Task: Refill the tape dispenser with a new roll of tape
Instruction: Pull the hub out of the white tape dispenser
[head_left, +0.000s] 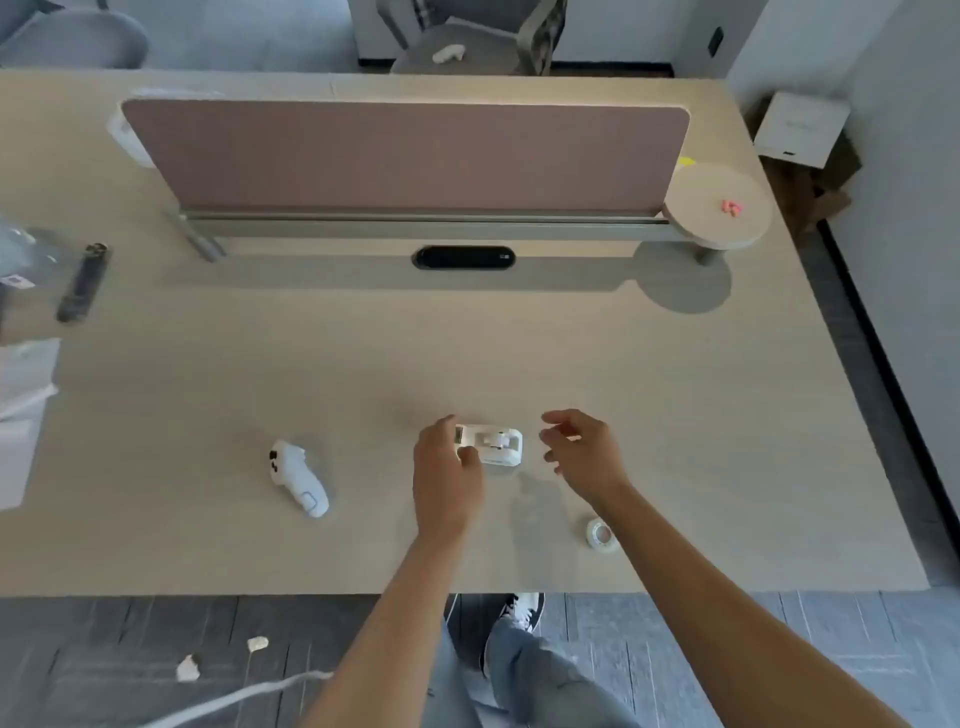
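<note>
Left fingers (465, 457) on dispenser (491, 444), right hand (582, 452) spread

No legible text, label or number anywhere

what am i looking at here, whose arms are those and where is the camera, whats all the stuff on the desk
There is no machine here. The single picture comes from a camera worn on a person's head, looking forward and down, so the two bare arms reaching in from the bottom are that person's own.

The left hand grips the left end of a small white tape dispenser standing on the desk. The right hand hovers just right of the dispenser, fingers loosely curled, holding nothing.

A new roll of tape lies near the desk's front edge, beside the right forearm. To the left lies a white controller, and farther left a dark remote. A pink divider stands across the desk, with a round shelf at its right end. Below, the person's jeans and shoes show over the floor.
</note>
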